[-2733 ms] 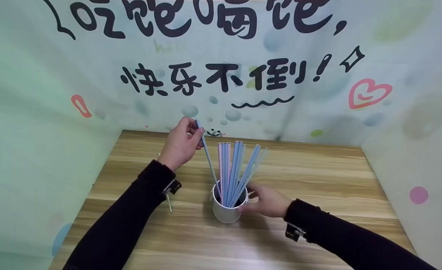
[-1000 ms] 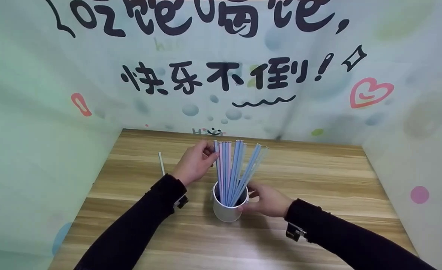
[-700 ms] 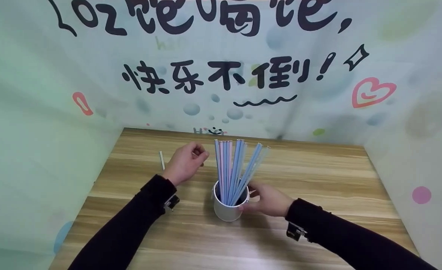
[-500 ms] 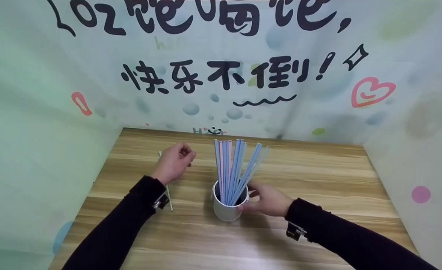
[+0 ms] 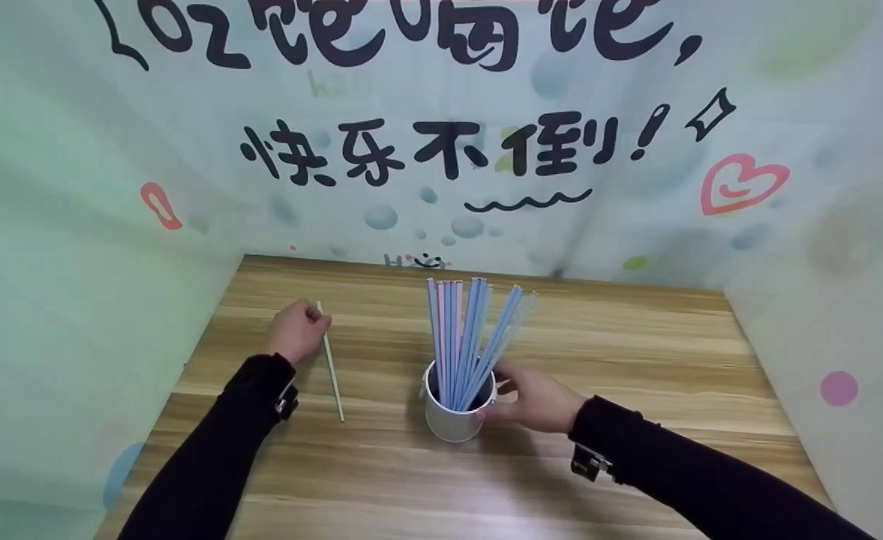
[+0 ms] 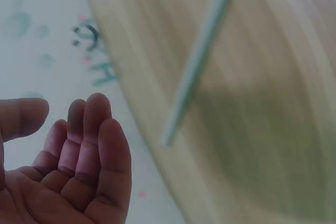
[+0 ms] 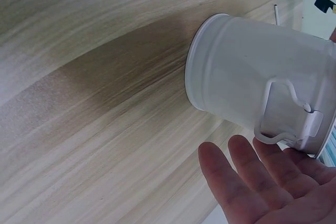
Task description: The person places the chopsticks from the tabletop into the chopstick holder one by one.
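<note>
A small white metal pail (image 5: 454, 427) stands upright on the table, holding a bunch of straws (image 5: 474, 330) in blue, pink and a paler tint. My right hand (image 5: 537, 401) grips the pail at its right side near the rim, thumb in front and fingers behind. In the right wrist view those fingers lie along the pail (image 7: 241, 66) beside its wire handle (image 7: 268, 103). On the left a single pale green straw (image 5: 333, 379) lies on the table. My left hand (image 5: 296, 330) hovers at its far end, fingers loosely bent and holding nothing; the left wrist view shows the straw (image 6: 197, 59) apart from the fingers.
The wood-grain table (image 5: 621, 337) meets a printed backdrop (image 5: 441, 90) at its far edge, and similar pale sheets stand along the left and right sides.
My left hand slid a blue straw down into the pail, let go of it, and moved left to the lone straw. My right hand has stayed on the pail.
</note>
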